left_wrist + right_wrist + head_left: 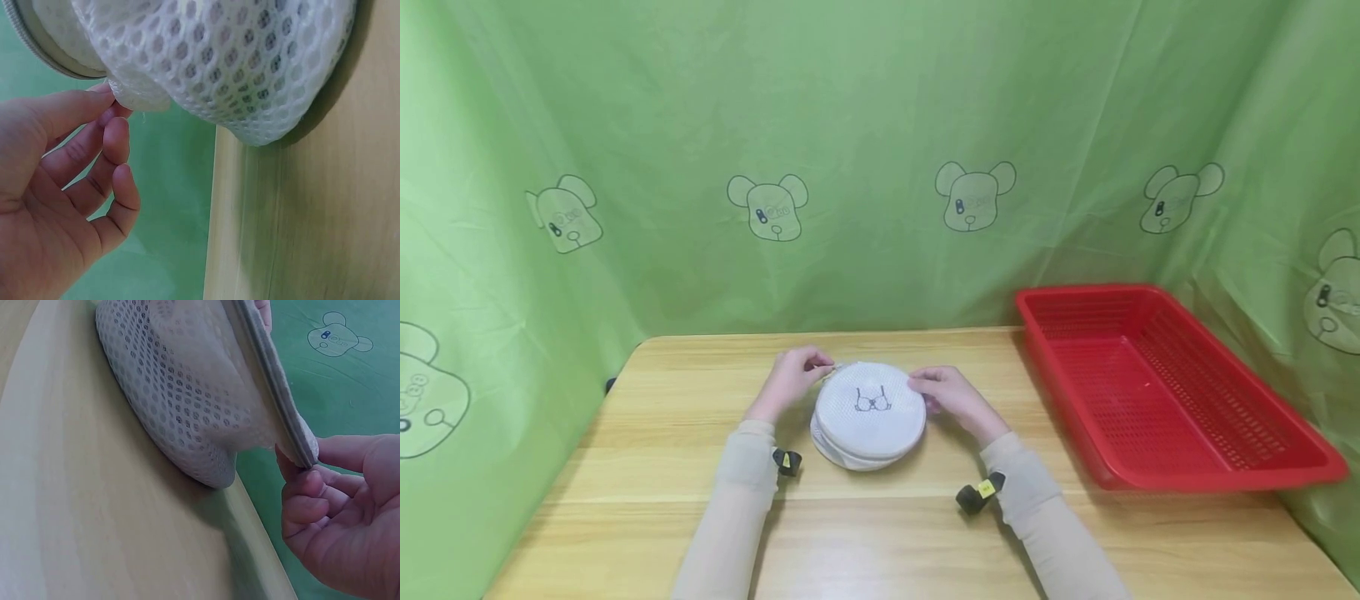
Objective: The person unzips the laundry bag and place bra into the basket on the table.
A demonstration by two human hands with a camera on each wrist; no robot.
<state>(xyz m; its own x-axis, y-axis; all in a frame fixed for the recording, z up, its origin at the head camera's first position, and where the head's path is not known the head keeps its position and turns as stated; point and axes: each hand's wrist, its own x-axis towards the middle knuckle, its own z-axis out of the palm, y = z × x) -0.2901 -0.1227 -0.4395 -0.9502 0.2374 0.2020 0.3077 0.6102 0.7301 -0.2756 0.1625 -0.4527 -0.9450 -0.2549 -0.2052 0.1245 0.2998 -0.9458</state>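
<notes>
A round white mesh laundry bag (867, 429) with a bra drawing on its flat top rests on the wooden table. My left hand (792, 379) is at its far left edge. In the left wrist view, the thumb and index finger of that hand pinch a small bit of fabric (140, 94) beside the zipper rim (44, 53). On the other side, my right hand (953, 395) pinches the bag's zippered rim (278, 394) between thumb and fingers. The rim stands raised above the sagging mesh side (175, 394). What lies inside the bag cannot be made out.
A red plastic basket (1101, 467) with slotted walls stands on the right part of the table (865, 542). Green curtain (865, 100) with printed bear heads hangs behind the table and along both sides.
</notes>
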